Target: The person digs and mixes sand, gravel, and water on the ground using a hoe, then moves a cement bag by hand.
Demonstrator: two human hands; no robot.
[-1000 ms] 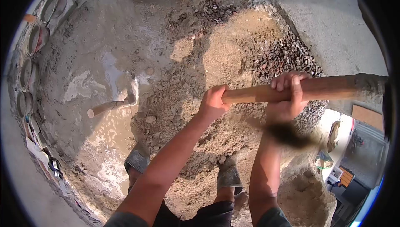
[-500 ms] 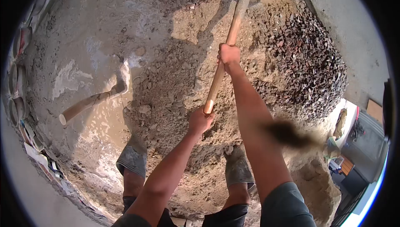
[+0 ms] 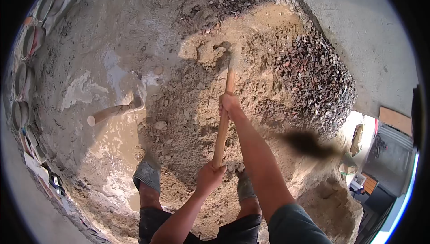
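Observation:
My right hand (image 3: 230, 102) is closed around the middle of a long-handled hoe (image 3: 222, 136). My left hand (image 3: 210, 178) grips the wooden handle near its butt end, close to my legs. The hoe's head is in the loose sandy soil (image 3: 209, 52) ahead of me, mostly hidden by dirt. To the left, a second tool with a thick wooden handle (image 3: 109, 113) lies on wet, muddy ground, its far end caked with mud.
My muddy boots (image 3: 148, 173) stand on the soil. Dark gravel (image 3: 320, 76) is heaped at right, beside a concrete floor (image 3: 358, 24). Round containers (image 3: 33, 42) line the left edge. A mound (image 3: 333, 208) rises at lower right. A dark blur covers part of the view.
The hoe has come down and toward me; its head, visible above the soil before, is now largely sunk in it. Both hands moved closer to my body, still gripping the handle.

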